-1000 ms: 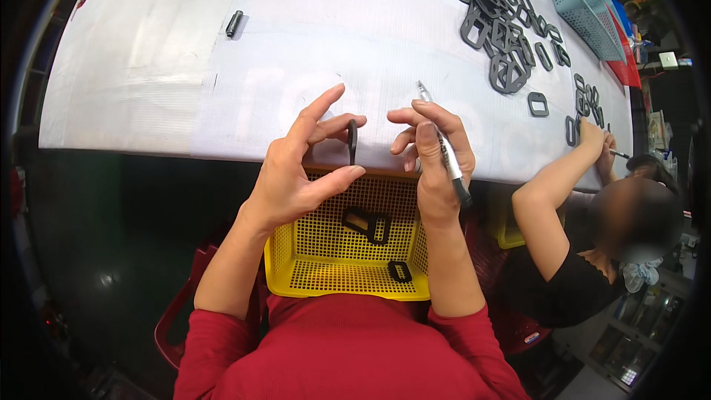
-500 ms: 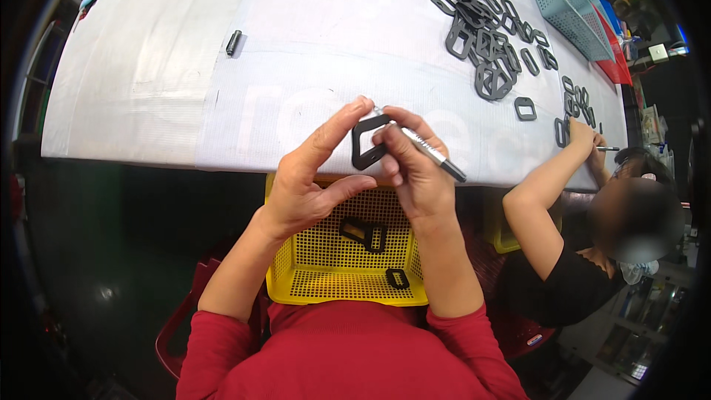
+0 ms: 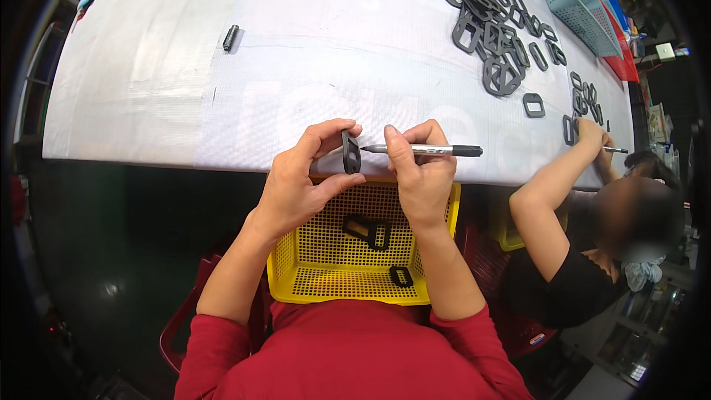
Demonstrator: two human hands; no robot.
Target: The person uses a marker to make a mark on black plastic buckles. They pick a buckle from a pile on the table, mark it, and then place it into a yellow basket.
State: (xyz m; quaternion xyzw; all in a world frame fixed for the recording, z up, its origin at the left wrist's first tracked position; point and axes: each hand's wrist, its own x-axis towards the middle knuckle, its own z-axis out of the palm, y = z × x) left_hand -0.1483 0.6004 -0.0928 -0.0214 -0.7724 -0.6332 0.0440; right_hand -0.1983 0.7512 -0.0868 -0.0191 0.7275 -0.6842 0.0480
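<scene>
My left hand (image 3: 295,178) grips a black rectangular frame (image 3: 351,154) by its upper and lower ends, thumb below and fingers above, turned nearly edge-on. In my right hand (image 3: 424,178) is a silver marker pen (image 3: 433,150) with a black end, held almost level. Its uncapped tip points left, close to the frame; whether it touches I cannot tell. Below my hands, a yellow mesh basket (image 3: 348,298) rests against me with a few black frames (image 3: 401,276) inside. A black pen cap (image 3: 231,38) lies on the white-covered table (image 3: 148,96).
A heap of black frames (image 3: 489,30) covers the table's far right. Beyond it stands a light blue basket (image 3: 574,11) beside a red sheet (image 3: 622,48). At right, a co-worker's arm (image 3: 552,178) reaches onto the table among smaller frames, a pen in hand.
The black frame has passed from my right hand to my left, which has closed on it. My right hand has drawn right and swung the marker so its tip points left.
</scene>
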